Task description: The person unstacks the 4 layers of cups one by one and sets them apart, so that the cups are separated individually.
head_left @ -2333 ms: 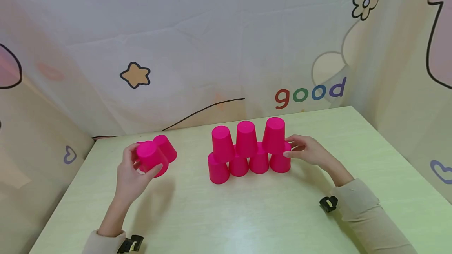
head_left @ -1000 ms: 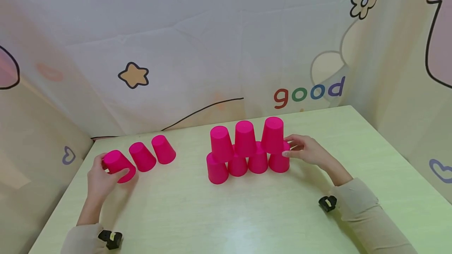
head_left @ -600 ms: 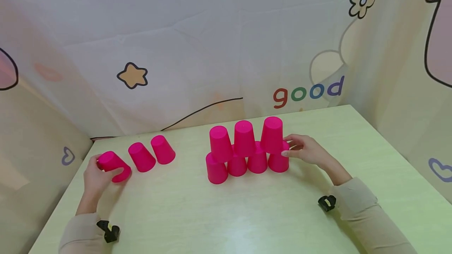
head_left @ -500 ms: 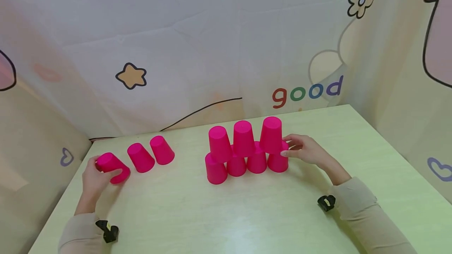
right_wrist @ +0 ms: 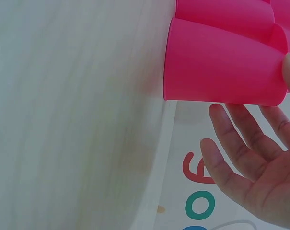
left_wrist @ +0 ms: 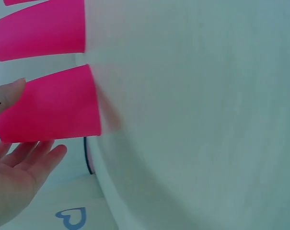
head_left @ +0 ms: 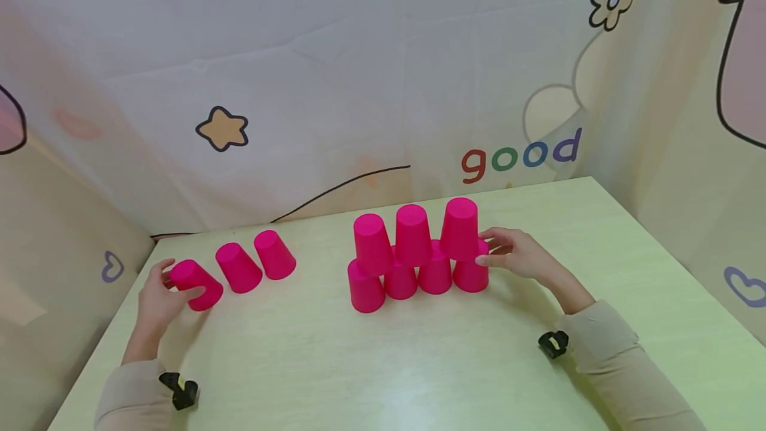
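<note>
Three upside-down pink cups stand apart in a slanting row on the left of the table. My left hand (head_left: 158,304) is at the outermost pink cup (head_left: 201,281); the thumb lies against its near side. In the left wrist view, extended fingers (left_wrist: 34,158) lie along the cup's other side. To the right, several upside-down cups form a bottom row, with three cups on top, one being the top middle cup (head_left: 413,235). My right hand (head_left: 520,255) is beside the bottom right cup (right_wrist: 226,62), thumb at its base end, other fingers loosely extended along its side.
The pale wooden table (head_left: 359,364) meets a printed cloth backdrop (head_left: 335,85) along its rear edge. Cloth sides rise at left and right. A black wrist camera (head_left: 179,391) sits by the left cuff, another (head_left: 553,344) by the right.
The left hand has carried a cup leftward and set it at the row's outer end; its fingers have since loosened slightly. The right hand has stayed beside the two-level stack.
</note>
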A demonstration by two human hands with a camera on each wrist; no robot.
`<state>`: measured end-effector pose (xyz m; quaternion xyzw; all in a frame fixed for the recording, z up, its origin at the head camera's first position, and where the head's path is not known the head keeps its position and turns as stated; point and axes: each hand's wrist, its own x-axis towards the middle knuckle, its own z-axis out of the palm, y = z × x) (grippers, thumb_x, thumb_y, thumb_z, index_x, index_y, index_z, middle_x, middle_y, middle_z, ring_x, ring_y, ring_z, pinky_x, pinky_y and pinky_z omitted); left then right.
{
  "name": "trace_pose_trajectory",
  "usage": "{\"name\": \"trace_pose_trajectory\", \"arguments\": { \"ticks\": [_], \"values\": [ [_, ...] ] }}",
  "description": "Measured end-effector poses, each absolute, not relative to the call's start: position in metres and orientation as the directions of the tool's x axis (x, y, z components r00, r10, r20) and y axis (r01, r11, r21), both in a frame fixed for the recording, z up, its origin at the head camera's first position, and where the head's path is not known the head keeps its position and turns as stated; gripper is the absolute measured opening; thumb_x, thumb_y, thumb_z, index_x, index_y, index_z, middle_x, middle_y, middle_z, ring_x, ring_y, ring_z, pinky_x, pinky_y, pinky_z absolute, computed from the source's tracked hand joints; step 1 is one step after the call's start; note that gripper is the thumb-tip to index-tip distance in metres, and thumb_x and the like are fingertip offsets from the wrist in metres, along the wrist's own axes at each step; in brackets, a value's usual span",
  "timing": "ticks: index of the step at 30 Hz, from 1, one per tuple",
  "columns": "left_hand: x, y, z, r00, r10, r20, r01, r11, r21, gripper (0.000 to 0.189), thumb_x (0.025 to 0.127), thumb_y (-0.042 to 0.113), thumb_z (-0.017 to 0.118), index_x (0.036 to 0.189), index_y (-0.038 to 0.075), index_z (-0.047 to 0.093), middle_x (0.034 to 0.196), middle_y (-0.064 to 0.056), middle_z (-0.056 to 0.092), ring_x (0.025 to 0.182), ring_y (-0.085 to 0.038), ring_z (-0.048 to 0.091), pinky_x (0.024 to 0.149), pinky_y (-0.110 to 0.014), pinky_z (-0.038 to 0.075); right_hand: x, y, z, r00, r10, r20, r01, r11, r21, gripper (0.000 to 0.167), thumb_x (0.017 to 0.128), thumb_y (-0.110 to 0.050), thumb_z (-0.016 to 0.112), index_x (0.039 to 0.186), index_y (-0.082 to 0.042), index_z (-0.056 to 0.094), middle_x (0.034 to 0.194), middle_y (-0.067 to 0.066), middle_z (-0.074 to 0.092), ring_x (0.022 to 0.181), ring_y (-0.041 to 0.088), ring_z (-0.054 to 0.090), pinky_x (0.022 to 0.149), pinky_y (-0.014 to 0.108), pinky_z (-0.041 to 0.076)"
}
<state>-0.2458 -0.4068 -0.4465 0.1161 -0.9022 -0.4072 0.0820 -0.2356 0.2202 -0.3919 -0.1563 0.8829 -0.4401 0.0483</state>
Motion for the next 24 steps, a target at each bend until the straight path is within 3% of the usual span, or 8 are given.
{"name": "trace_pose_trajectory", "arguments": {
  "ticks": [2, 5, 10, 17, 18, 24],
  "values": [
    [-0.253, -0.419, -0.456, -0.958, -0.272, 0.088, -0.113, 0.643, 0.758, 0.102, 0.071, 0.04, 0.075, 0.145, 0.009, 0.012, 0.135, -0.027, 0.033, 0.117, -0.046, 0.035, 0.08, -0.054, 0.047, -0.236, 0.22, -0.392, -0.947, -0.317, 0.054, -0.234, 0.566, -0.791, 0.046, 0.081, -0.022, 0.068, 0.119, 0.0, 0.053, 0.11, 0.017, 0.058, 0.098, 0.032, 0.057, 0.077, 0.039, 0.051],
    [-0.26, -0.432, -0.464, -0.951, -0.27, 0.153, -0.068, 0.661, 0.747, 0.104, 0.07, 0.048, 0.073, 0.146, 0.015, 0.01, 0.138, -0.023, 0.033, 0.119, -0.045, 0.035, 0.085, -0.058, 0.041, -0.236, 0.22, -0.392, -0.946, -0.318, 0.058, -0.239, 0.568, -0.788, 0.046, 0.081, -0.022, 0.069, 0.119, 0.0, 0.053, 0.11, 0.017, 0.058, 0.098, 0.031, 0.057, 0.077, 0.039, 0.052],
    [-0.251, -0.417, -0.442, -0.935, -0.287, 0.208, -0.051, 0.69, 0.722, 0.094, 0.077, 0.044, 0.069, 0.146, 0.022, 0.009, 0.14, -0.018, 0.03, 0.122, -0.04, 0.035, 0.091, -0.057, 0.037, -0.235, 0.221, -0.393, -0.946, -0.318, 0.06, -0.24, 0.564, -0.791, 0.046, 0.081, -0.021, 0.069, 0.119, -0.001, 0.054, 0.111, 0.017, 0.057, 0.098, 0.032, 0.057, 0.077, 0.039, 0.052],
    [-0.21, -0.35, -0.37, -0.949, -0.205, 0.24, 0.035, 0.686, 0.727, 0.085, 0.08, 0.016, 0.069, 0.144, 0.006, 0.014, 0.138, -0.028, 0.029, 0.122, -0.047, 0.031, 0.096, -0.058, 0.031, -0.235, 0.221, -0.393, -0.947, -0.317, 0.053, -0.232, 0.56, -0.795, 0.046, 0.081, -0.022, 0.069, 0.12, -0.001, 0.053, 0.112, 0.017, 0.057, 0.098, 0.032, 0.057, 0.077, 0.039, 0.051],
    [-0.207, -0.344, -0.367, -0.945, -0.208, 0.252, 0.038, 0.697, 0.716, 0.084, 0.08, 0.017, 0.069, 0.144, 0.007, 0.016, 0.138, -0.026, 0.031, 0.122, -0.045, 0.032, 0.097, -0.053, 0.033, -0.235, 0.221, -0.393, -0.947, -0.318, 0.054, -0.233, 0.56, -0.795, 0.047, 0.081, -0.022, 0.069, 0.12, -0.001, 0.053, 0.112, 0.017, 0.057, 0.098, 0.032, 0.057, 0.077, 0.039, 0.051],
    [-0.201, -0.322, -0.352, -0.947, -0.169, 0.274, 0.068, 0.726, 0.684, 0.079, 0.081, 0.017, 0.068, 0.142, 0.006, 0.02, 0.135, -0.025, 0.034, 0.121, -0.043, 0.034, 0.09, -0.054, 0.04, -0.236, 0.221, -0.393, -0.945, -0.32, 0.065, -0.245, 0.562, -0.79, 0.046, 0.081, -0.021, 0.069, 0.119, 0.0, 0.053, 0.111, 0.018, 0.057, 0.097, 0.032, 0.057, 0.076, 0.039, 0.052]
  ]
}}
